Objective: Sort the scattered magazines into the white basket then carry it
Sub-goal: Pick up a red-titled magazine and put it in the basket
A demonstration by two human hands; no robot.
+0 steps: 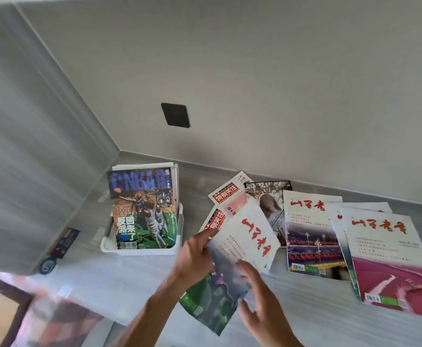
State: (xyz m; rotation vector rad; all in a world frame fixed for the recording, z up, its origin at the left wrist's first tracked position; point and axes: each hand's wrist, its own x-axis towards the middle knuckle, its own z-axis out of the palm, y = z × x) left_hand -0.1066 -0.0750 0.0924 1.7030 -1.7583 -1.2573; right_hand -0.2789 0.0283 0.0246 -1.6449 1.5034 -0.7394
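A basket (139, 250) is sitting left on the table (305, 309), magazines standing in it (142, 209). Loose magazines (312, 231) are lying overlapped to its right. Both hands (194, 256) (260, 306) are holding one magazine (232, 261) in front, between them.

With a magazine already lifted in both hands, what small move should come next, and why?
Probably swing the held magazine left to the white basket: the left hand grips it, the right hand supports it, and the basket already stands magazines upright.
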